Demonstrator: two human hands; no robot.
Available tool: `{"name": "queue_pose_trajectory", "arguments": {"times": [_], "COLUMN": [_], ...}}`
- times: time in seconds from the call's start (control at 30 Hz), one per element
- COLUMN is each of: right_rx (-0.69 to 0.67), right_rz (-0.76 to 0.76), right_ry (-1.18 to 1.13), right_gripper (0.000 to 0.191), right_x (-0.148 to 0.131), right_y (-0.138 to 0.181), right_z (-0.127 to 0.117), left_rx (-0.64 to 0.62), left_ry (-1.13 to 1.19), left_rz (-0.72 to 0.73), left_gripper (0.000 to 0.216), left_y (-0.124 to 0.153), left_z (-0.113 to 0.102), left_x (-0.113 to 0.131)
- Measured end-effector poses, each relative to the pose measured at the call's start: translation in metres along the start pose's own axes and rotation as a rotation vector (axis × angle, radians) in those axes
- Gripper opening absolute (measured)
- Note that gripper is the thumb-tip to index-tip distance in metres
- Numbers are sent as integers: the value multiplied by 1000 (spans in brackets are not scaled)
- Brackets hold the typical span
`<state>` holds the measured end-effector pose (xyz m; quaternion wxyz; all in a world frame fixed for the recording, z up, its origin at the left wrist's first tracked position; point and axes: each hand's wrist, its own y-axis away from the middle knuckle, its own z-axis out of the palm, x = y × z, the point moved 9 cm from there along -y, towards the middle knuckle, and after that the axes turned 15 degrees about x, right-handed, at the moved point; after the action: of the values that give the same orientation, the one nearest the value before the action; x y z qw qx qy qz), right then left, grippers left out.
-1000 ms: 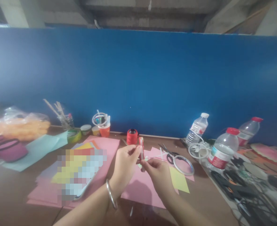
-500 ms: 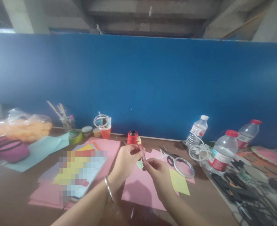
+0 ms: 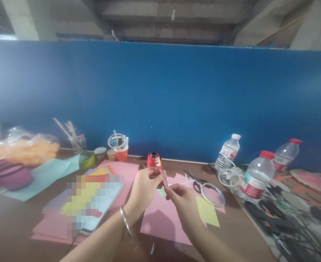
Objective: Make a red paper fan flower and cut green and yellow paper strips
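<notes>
Red paper strip (image 3: 161,174), apparently pinched where left hand (image 3: 144,189) and right hand (image 3: 183,201) meet, grips closed.

Thread spool (image 3: 153,160) behind the paper sheet (image 3: 160,220); scissors (image 3: 194,180) to its right, 3 bottles (image 3: 257,175) farther right

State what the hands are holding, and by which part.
A small red paper strip, pinched between the fingertips of both: left hand near its top, right hand at its lower end.
</notes>
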<state>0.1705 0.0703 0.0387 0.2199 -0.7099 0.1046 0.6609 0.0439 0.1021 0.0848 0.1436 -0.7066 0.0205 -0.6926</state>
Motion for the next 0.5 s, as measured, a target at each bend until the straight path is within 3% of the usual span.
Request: {"name": "queue_pose_trajectory", "arguments": {"times": [0.23, 0.5], "right_rx": [-18, 22], "right_rz": [-8, -161], "right_ry": [-3, 50], "right_gripper": [27, 16], "right_x": [2, -20], "right_y": [-1, 2], "right_z": [2, -3], "left_rx": [-14, -7], "left_ry": [35, 208], "left_rz": [-40, -138], "left_gripper": [13, 16], "left_y": [1, 1], "left_z": [1, 3], "left_x": [-2, -5]}}
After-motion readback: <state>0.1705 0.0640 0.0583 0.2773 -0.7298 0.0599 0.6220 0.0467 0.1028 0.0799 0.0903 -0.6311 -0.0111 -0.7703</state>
